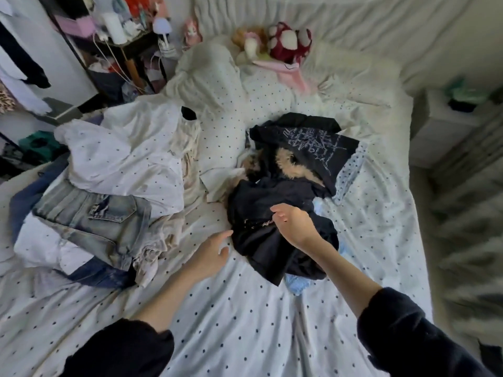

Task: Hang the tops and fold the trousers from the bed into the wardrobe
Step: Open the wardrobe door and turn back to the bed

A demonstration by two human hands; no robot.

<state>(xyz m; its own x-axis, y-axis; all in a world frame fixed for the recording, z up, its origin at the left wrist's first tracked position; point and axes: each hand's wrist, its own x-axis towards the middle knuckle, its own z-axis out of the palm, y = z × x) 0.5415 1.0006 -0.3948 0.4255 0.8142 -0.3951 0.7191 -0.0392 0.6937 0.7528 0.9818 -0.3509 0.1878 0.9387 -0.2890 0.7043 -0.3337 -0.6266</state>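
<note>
Dark knitted sleeves covered both of our forearms at the bottom edge, cut off by the frame. Our left hand (211,253) hovered palm-down with its fingers loosely spread above the spotted duvet cover (239,322), a smooth white cotton printed with small dark dots, just beside the hem of the black garment (261,240). Our right hand (292,223) lay on that soft, crumpled black cloth, thumb and forefinger pinching a fold of it near a thin line of pale stitching. We could not tell whether it was a top or trousers, since it lay bunched.

Behind it sat a black printed top (307,137) with scratchy white lettering, draped over something fluffy and tan that was mostly hidden. A strip of pale blue fabric (295,284) peeked out from beneath the black heap.

On the left side of the bed lay the other pile: faded denim jeans (92,221) with a stiff flap pocket, folded roughly over darker blue denim (100,276), and a rumpled white garment (122,153) above them, with cream cloth (190,159) tucked at its edge.

Near the pillows rested plush toys, one red-and-white mushroom plush (288,42). A cluttered bedside shelf (119,50) stood at upper left; the right margin was blurred.
</note>
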